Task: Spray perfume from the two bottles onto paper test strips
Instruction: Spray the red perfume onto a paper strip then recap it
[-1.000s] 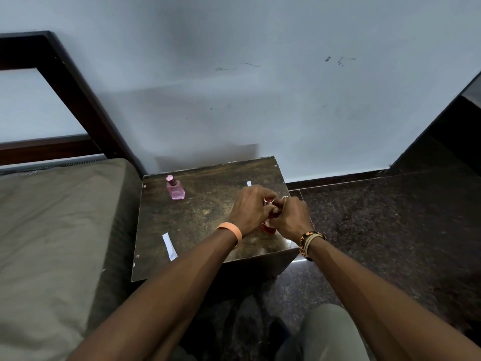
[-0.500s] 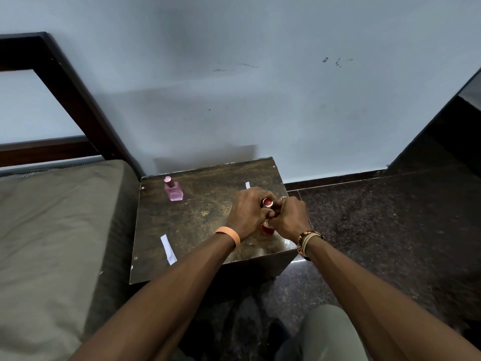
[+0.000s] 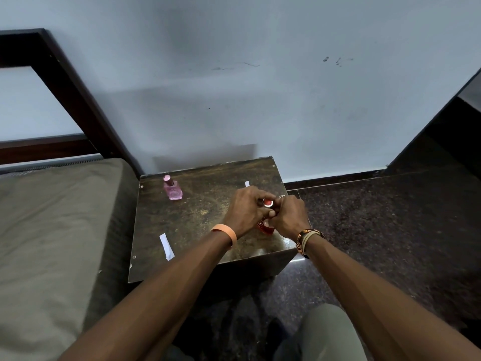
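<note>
Right of the pink bottle (image 3: 172, 188), the red bottle (image 3: 265, 227) stands gripped.
Left hand (image 3: 246, 212) and right hand (image 3: 289, 217) both curl their fingers round its cap (image 3: 268, 203); best to steady the base and pull straight up, without tipping.

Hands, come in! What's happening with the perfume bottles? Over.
Left hand and right hand grip small red glass perfume bottle. Pink glass perfume bottle stands untouched, back left. White paper strip lies front left. Nothing blocking.

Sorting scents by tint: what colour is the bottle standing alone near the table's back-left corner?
Pink glass perfume bottle, darker pink cap; head view.
</note>
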Demonstrator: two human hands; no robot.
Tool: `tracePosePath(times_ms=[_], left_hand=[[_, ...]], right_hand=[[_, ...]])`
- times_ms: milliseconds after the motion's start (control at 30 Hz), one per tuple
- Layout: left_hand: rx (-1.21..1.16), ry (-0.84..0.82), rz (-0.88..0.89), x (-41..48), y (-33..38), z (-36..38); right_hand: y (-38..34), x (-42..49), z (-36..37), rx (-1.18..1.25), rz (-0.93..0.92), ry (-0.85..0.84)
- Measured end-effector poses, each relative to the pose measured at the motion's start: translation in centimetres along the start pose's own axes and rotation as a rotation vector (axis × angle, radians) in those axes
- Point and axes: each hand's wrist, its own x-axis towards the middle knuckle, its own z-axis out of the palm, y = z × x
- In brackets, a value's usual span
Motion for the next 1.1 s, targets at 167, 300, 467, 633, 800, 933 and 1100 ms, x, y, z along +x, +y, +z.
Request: tracePosePath(times_ms=[167, 300, 467, 633, 800, 933, 1100], left_hand=[[0.077, -0.083, 0.109, 0.2, 0.0, -0.6], [0.094, -0.105, 0.085, 0.2, 0.1, -0.8], [0.125, -0.043, 0.065, 0.1, 0.0, -0.6], [0.177, -0.205, 0.149, 0.8, 0.3, -1.3], [0.075, -0.07, -0.009, 0.1, -0.2, -1.2], [0.22, -0.14, 0.029, 0.2, 0.0, -1.4], [0.221, -0.212, 0.062, 0.9, 0.2, -1.8]], right_hand=[[-0.2, -0.1, 0.0, 0.037, -0.016, -0.007], [-0.2, -0.1, -0.2, -0.001, -0.034, -0.012], [-0.1, 0.1, 0.0, -0.027, -0.034, -0.012], [-0.2, -0.1, 0.0, -0.011, -0.047, -0.017], [0.1, -0.1, 0.0, -0.024, -0.064, -0.012], [0.3, 0.2, 0.1, -0.006, -0.042, -0.021], [0.3, 0.3, 0.1, -0.027, -0.035, -0.015]])
